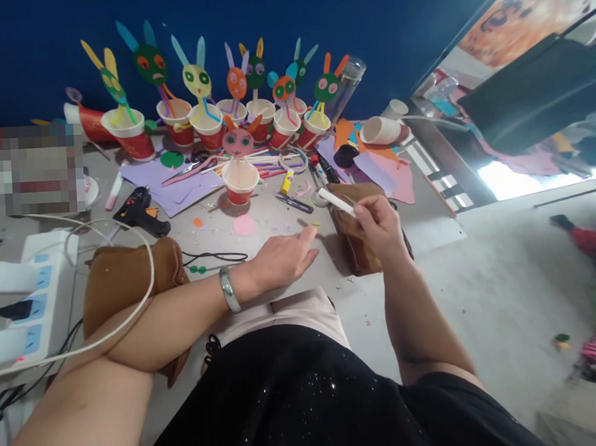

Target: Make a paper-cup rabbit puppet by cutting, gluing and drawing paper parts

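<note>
My right hand [379, 224] pinches a narrow white strip [337, 202] above a brown bag or pouch [362, 256] at the table's edge. Whether the strip is paper or plastic I cannot make out. With its fingers stretched out and apart, my left hand [287, 257] hovers low over the table edge and holds nothing visible. Near its fingertips lie a small yellow-green piece [316, 223] and two little paper eyes [282, 228]. A pink paper disc [244, 226] is farther left. Behind it stands a red-and-white paper cup [241, 186] with a pink, orange-eared paper face [238, 143].
Several cups with long-eared paper faces [198, 80] line the blue wall. Around them lie purple paper sheets [196, 188], a black glue gun [142, 211], scissors [294, 202] and a yellow glue stick [286, 181]. A power strip [49, 282] with a looping white cable sits left.
</note>
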### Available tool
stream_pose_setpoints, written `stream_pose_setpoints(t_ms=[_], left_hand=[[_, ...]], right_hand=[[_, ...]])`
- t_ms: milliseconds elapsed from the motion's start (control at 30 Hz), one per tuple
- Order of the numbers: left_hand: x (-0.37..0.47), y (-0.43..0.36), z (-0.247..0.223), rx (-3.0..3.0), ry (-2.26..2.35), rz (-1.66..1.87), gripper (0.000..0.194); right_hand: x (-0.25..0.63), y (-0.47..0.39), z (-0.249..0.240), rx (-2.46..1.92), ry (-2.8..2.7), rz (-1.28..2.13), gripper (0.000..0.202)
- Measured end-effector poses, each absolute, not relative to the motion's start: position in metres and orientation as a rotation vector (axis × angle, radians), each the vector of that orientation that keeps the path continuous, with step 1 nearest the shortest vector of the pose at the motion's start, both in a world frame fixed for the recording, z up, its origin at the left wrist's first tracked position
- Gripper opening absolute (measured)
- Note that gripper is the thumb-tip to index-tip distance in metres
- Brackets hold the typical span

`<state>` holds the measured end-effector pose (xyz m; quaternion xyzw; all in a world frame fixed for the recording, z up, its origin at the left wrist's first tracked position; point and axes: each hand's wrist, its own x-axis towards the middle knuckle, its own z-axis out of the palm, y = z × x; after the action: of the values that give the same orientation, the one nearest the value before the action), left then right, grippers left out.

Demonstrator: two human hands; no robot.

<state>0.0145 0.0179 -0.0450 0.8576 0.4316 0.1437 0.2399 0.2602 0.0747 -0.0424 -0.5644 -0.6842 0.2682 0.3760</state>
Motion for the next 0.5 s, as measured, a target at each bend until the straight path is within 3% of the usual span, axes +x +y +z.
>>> stream_pose_setpoints(t_ms=[100, 167, 300, 500], left_hand=[[0.014, 0.020, -0.049, 2.482, 0.994, 0.268, 0.024], [0.015, 0.021, -0.051, 2.544, 0.941, 0.204, 0.021], [0.016, 0.020, -0.051, 2.642, 0.882, 0.156, 0.021], [0.016, 0.013, -0.043, 2.701, 0.662, 0.196, 0.042]], right_hand=[[0.253, 0.079, -0.052, -1.446, -2.001, 0.147, 0.021], [0.248, 0.079, -0.060, -1.407, -2.130, -0.031, 0.020], [0.235, 0.072, -0.076, -1.281, -2.244, 0.018, 0.012], [0.207, 0.067, -0.084, -1.066, -2.351, 0.054, 0.014]])
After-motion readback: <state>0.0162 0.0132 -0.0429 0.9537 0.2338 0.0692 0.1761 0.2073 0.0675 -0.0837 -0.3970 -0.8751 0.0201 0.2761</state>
